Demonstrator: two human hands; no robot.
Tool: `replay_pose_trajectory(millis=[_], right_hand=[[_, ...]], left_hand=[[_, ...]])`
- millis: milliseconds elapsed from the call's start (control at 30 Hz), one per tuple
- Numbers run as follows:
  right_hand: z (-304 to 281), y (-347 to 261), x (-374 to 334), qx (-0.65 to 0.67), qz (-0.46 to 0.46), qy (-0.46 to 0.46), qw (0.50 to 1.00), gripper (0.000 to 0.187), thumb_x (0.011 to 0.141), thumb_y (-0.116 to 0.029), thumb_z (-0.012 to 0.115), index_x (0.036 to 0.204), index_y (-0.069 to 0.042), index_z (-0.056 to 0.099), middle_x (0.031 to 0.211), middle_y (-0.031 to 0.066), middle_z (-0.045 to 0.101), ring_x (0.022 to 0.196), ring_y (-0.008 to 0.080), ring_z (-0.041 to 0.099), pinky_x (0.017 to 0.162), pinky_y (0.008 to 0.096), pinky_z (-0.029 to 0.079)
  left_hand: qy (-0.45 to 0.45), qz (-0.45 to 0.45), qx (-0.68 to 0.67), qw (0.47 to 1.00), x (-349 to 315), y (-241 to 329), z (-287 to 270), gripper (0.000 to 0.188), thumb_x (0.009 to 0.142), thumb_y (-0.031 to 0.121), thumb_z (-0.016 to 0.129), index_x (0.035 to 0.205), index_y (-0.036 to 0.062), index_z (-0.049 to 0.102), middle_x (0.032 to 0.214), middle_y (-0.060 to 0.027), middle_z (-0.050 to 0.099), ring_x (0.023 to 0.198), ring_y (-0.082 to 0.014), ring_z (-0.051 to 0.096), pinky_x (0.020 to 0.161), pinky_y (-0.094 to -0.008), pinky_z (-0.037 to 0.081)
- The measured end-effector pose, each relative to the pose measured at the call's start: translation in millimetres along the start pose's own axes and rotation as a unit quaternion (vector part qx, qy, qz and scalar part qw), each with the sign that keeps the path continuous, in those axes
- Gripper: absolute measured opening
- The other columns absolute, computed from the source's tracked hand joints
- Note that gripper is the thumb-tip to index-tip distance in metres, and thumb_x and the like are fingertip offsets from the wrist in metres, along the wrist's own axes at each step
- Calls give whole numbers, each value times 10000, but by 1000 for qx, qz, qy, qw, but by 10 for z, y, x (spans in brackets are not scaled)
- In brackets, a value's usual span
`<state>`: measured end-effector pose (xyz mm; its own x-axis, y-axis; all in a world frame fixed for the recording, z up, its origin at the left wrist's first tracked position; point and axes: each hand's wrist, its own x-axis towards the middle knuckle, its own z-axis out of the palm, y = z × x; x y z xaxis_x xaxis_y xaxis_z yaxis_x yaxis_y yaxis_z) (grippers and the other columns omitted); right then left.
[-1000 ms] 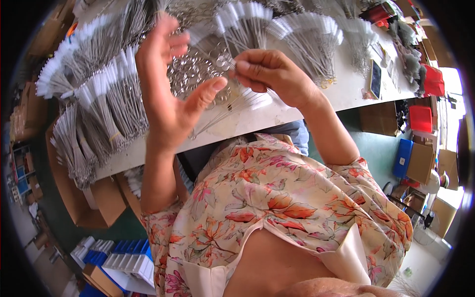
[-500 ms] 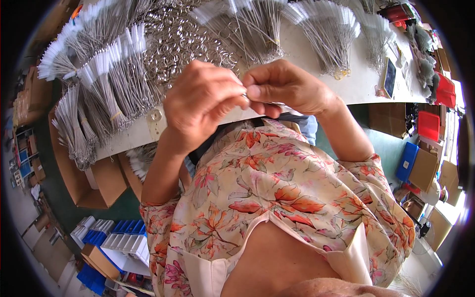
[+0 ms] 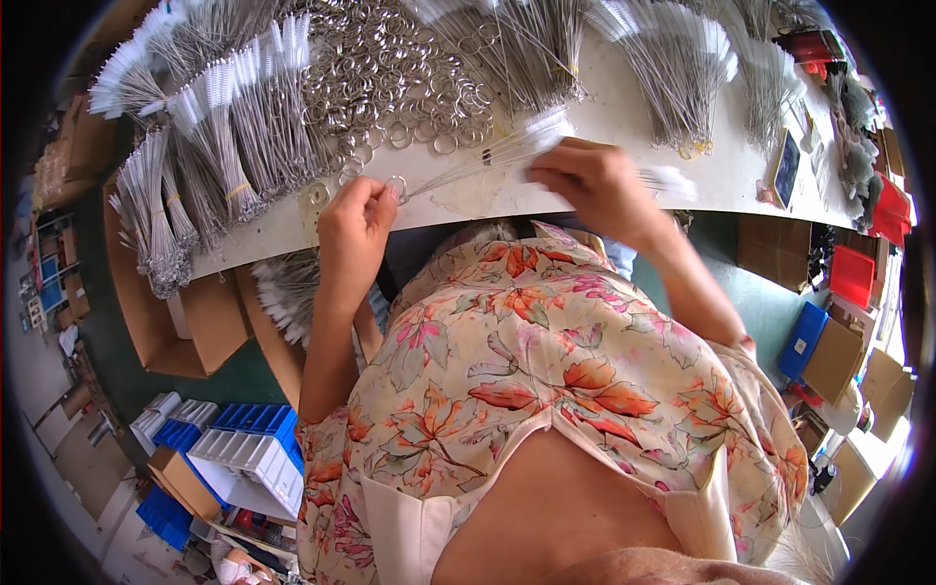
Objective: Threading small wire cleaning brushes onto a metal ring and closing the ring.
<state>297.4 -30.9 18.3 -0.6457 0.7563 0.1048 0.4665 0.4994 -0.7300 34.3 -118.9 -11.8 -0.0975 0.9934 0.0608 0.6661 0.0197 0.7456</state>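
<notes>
My left hand [image 3: 357, 226] pinches a split ring [image 3: 397, 183] between thumb and fingertips at the table's near edge. From that ring, thin wire brushes [image 3: 492, 156] fan out to the right, their white bristle ends [image 3: 548, 129] just above my right hand. My right hand [image 3: 597, 185] is smeared by motion, its fingers curled. Beyond its wrist side, more blurred white bristles [image 3: 667, 182] show; whether the hand holds them I cannot make out. A heap of loose split rings [image 3: 390, 78] lies beyond my left hand.
Bundled wire brushes [image 3: 229, 146] cover the table's left side, with further bundles [image 3: 673, 78] at the back right. A dark-screened phone or tablet [image 3: 786, 168] lies at the right edge. An open cardboard box [image 3: 210, 331] stands below on the left, near blue and white crates [image 3: 252, 453].
My hands were together at one small spot; now they are apart. The left has lowered with the ring, the right has moved rightward, and the brushes on the ring have come into view.
</notes>
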Motion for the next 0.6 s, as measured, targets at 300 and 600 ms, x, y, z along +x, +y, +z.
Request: replay_pose_trajectory(millis=[300,600], right_hand=[[240,-472,611,84,-120,0,989,104,788,-156,623,846,-72,643,816,65,627,670,243,617,594,340,484],[-187,-531,637,372,70,-154,913,184,871,-209,578,876,-44,660,676,-16,590,551,42,441,492,197,367]], left_hand=[[23,78,-311,947,382,443,-437,102,834,-30,557,925,-23,604,982,-123,602,803,-119,605,694,-268,562],[-101,172,-337,920,682,692,-618,186,787,-94,548,947,-22,610,1039,-147,572,848,-162,620,715,-251,553]])
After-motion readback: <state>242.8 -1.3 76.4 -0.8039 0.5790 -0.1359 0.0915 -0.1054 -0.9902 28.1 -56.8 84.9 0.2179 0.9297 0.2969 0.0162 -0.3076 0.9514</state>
